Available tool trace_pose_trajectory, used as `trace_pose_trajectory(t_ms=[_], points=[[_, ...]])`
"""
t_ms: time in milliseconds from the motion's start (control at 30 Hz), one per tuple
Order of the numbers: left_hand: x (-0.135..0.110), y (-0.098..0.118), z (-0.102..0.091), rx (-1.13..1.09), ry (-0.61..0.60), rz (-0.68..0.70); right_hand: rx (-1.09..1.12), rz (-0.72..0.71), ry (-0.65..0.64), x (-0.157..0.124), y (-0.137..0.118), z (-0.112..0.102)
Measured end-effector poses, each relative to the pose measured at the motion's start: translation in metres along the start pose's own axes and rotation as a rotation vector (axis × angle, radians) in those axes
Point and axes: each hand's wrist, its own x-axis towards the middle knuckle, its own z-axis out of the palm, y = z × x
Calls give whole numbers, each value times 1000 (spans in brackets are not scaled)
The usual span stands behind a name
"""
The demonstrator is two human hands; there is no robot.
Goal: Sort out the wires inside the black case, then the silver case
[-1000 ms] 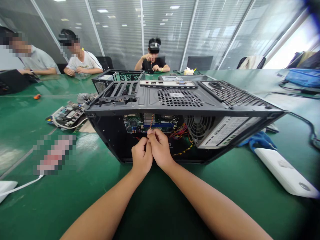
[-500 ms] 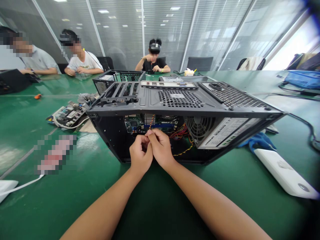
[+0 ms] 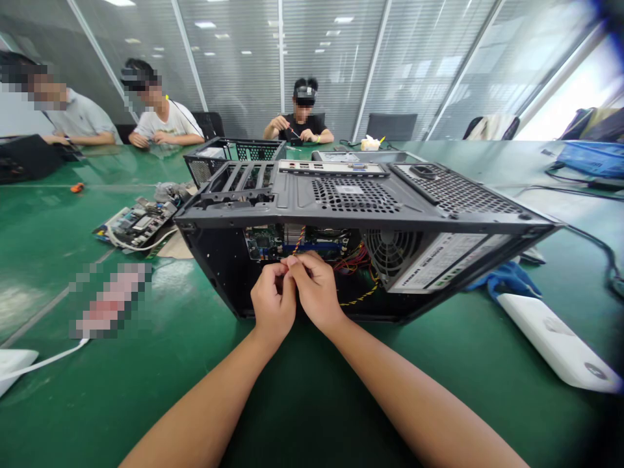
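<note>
A black computer case [image 3: 292, 207] lies in front of me with its open side facing me. My left hand [image 3: 273, 296] and my right hand [image 3: 316, 286] meet at the opening, fingertips pinched together. From between them a twisted orange-and-black cable [image 3: 299, 239] runs up to the circuit board [image 3: 263, 242] inside; its end is hidden by my fingers. To the right of my hands hang red and yellow wires [image 3: 355, 261], and a yellow-and-black cable [image 3: 363, 299] curves along the bottom. The power supply [image 3: 424, 266], with its fan grille, fills the case's right part.
A loose circuit board [image 3: 139, 224] lies left of the case. On the right are a white oblong device [image 3: 556, 341] and a blue cloth [image 3: 514, 279]. Another open case [image 3: 234, 149] stands behind. Several people sit across the green table [image 3: 195, 403], one holding a screwdriver [image 3: 294, 132].
My hands stay pinched together at the cable, with only slight finger movement. The view has shifted a little. The person opposite has lowered a hand with the screwdriver.
</note>
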Motion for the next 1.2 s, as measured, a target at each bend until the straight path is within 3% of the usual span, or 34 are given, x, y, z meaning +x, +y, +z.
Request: trace_pose_trajectory(t_ms=[233,533,700,1200], points=[[0,5,-3,129,-46,64,90,84,-33,6,2,-4],[1,2,-4,135,-142,129,146,147,-43,10,-1,-7],[3,6,-5,73,-129,72,88,117,-70,12,-3,-10],[1,6,-4,86,-61,186,0,65,-66,12,1,-13]])
